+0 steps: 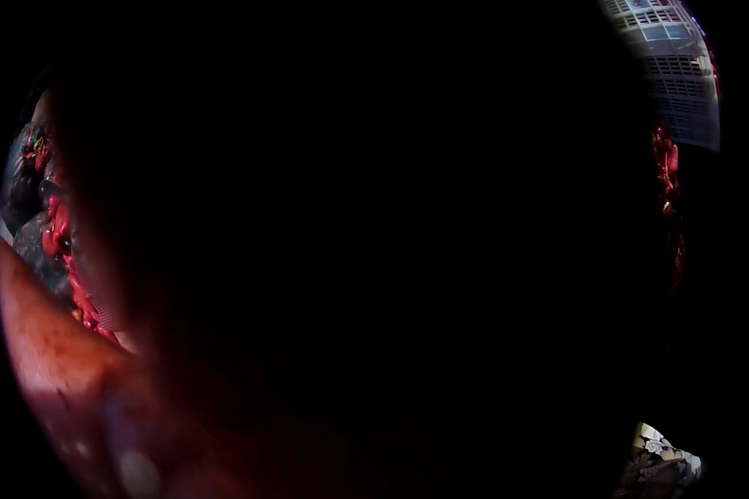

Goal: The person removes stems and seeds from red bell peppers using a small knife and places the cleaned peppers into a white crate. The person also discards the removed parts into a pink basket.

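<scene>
A hand, by its place at the lower left apparently my left hand (68,349), is right up against the camera. Its skin is blurred, and dark shadow fills most of the picture. What its fingers do cannot be made out. My right hand is out of view. Past the upper edge of the skin, red peppers (56,227) show in a narrow strip. Dark, speckled sacks or bags (40,249) lie beside them. Whatever lies straight before me is hidden.
A pale plastic crate (680,75) with slatted openings stands at the upper right. Below it are red items (665,162), likely peppers too. Floral-patterned cloth (661,458) appears at the lower right.
</scene>
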`<move>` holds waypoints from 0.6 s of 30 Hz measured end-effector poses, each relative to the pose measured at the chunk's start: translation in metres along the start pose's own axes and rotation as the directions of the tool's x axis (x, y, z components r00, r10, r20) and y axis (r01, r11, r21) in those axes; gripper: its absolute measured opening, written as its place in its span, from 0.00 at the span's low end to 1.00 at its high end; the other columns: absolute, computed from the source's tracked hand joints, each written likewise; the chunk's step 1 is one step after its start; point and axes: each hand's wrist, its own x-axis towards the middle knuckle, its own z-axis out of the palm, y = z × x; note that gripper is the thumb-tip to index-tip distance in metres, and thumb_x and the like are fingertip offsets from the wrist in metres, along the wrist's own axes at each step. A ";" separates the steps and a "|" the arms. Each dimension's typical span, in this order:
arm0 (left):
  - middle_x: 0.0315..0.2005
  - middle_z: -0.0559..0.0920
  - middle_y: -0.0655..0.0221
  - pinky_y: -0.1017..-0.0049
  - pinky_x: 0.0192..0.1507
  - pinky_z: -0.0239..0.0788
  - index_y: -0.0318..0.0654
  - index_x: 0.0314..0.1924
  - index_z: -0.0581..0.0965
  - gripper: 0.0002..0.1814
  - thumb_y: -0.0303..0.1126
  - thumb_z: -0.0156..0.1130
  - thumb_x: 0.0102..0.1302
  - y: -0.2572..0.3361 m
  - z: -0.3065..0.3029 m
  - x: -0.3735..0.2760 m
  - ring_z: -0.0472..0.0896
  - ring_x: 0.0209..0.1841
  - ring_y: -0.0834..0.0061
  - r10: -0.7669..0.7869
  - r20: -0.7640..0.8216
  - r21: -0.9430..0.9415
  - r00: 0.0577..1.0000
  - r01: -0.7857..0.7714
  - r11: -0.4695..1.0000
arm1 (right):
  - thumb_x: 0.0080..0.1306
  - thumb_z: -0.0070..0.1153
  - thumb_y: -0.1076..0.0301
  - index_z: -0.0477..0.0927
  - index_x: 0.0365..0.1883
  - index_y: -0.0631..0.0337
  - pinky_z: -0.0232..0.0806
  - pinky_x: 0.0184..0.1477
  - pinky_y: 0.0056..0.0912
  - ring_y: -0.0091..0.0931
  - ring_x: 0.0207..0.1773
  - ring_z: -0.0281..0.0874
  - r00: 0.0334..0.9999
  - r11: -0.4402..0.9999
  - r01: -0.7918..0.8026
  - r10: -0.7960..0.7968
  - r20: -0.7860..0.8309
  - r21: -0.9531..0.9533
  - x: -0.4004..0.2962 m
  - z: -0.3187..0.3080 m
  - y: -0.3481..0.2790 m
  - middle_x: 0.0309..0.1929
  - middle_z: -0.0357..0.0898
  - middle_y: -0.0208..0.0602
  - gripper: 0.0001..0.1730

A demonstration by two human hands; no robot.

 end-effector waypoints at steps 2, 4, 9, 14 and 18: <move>0.51 0.81 0.62 0.68 0.50 0.76 0.34 0.57 0.75 0.18 0.25 0.63 0.68 0.007 -0.002 -0.004 0.79 0.52 0.71 0.012 0.019 -0.038 1.000 -0.012 0.999 | 0.72 0.42 0.33 0.74 0.57 0.65 0.55 0.68 0.64 0.37 0.68 0.67 0.999 0.985 0.043 -0.039 0.027 -0.165 -0.002 -0.001 0.007 0.60 0.74 0.47 0.40; 0.50 0.81 0.63 0.69 0.49 0.76 0.34 0.56 0.75 0.18 0.25 0.63 0.68 0.012 -0.003 -0.009 0.79 0.51 0.71 0.013 0.041 -0.081 0.999 -0.010 0.997 | 0.72 0.42 0.34 0.74 0.58 0.65 0.55 0.68 0.62 0.36 0.68 0.67 0.995 0.928 0.102 -0.090 0.051 -0.357 -0.004 -0.006 0.014 0.60 0.74 0.47 0.39; 0.48 0.81 0.64 0.71 0.47 0.75 0.34 0.55 0.75 0.17 0.25 0.64 0.67 0.033 -0.018 -0.019 0.79 0.48 0.73 -0.013 0.057 -0.136 0.998 0.021 0.990 | 0.73 0.42 0.37 0.73 0.59 0.66 0.55 0.68 0.57 0.35 0.68 0.67 0.965 0.689 0.263 -0.175 0.198 -0.675 -0.001 -0.003 0.036 0.60 0.74 0.46 0.37; 0.46 0.81 0.65 0.72 0.45 0.75 0.34 0.54 0.75 0.16 0.25 0.64 0.67 0.039 -0.012 -0.035 0.79 0.46 0.75 -0.054 0.102 -0.315 0.993 0.084 0.945 | 0.74 0.42 0.40 0.72 0.60 0.66 0.56 0.68 0.53 0.34 0.68 0.67 0.910 0.428 0.410 -0.250 0.330 -0.806 -0.002 0.003 0.047 0.61 0.74 0.46 0.36; 0.45 0.81 0.67 0.74 0.44 0.74 0.34 0.53 0.75 0.16 0.25 0.65 0.66 0.051 -0.006 -0.058 0.79 0.44 0.76 -0.165 0.134 -0.425 0.977 0.207 0.881 | 0.75 0.42 0.42 0.71 0.62 0.67 0.56 0.68 0.49 0.33 0.68 0.67 0.855 0.307 0.511 -0.274 0.439 -0.803 -0.004 0.010 0.059 0.61 0.73 0.45 0.35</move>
